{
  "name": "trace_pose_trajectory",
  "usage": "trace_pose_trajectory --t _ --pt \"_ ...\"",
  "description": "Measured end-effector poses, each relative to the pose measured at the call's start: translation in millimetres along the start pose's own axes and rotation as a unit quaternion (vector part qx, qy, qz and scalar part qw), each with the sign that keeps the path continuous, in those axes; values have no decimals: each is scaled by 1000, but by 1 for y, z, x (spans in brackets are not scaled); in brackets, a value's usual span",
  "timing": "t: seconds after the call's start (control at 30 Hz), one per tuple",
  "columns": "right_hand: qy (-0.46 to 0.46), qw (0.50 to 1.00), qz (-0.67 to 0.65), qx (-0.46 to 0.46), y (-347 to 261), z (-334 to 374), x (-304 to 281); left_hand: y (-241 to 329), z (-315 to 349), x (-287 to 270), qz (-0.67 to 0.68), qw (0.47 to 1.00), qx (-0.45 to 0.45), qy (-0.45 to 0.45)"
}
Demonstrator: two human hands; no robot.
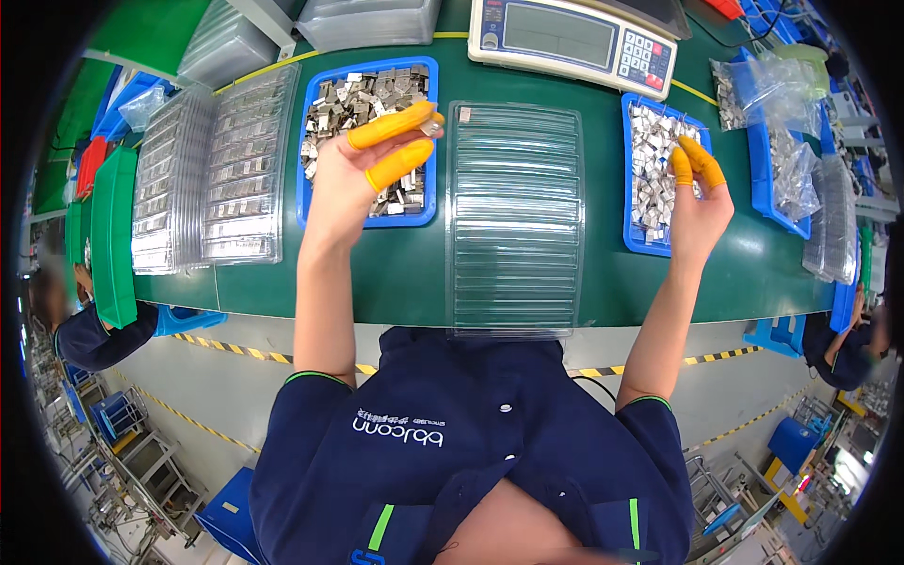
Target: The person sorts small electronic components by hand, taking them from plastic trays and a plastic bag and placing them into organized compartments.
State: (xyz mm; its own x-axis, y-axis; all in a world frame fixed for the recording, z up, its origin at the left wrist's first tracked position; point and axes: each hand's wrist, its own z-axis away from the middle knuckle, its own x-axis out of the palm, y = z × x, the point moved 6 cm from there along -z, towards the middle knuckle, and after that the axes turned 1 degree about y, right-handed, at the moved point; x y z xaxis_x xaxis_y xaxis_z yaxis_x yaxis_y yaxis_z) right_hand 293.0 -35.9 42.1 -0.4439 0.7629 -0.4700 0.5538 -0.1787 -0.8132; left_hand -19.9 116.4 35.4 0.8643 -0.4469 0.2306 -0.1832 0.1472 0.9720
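At the far left, two clear ribbed plastic trays (209, 174) already carry rows of small metal parts. The left hand (363, 169), with orange finger cots, pinches one small silver metal part (432, 125) above the blue bin of metal parts (311, 141). The clear empty ribbed tray (513, 217) in the middle holds nothing yet, so its filling seems to remain. The right hand (699, 202) presses its fingertips together inside the second blue bin (633, 179); I cannot tell if it grips a part.
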Motion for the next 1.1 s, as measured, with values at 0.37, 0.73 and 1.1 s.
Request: trace_pose_trajectory --t 0.37,0.73,1.1 --pt "-255 881 -371 144 -92 69 88 -35 23 47 188 980 -44 54" --pt "-336 889 -278 141 -81 71 83 -38 34 46 140 986 -63 63" --pt "-342 859 -347 158 -78 78 91 -56 44 61 258 952 -164 -4"
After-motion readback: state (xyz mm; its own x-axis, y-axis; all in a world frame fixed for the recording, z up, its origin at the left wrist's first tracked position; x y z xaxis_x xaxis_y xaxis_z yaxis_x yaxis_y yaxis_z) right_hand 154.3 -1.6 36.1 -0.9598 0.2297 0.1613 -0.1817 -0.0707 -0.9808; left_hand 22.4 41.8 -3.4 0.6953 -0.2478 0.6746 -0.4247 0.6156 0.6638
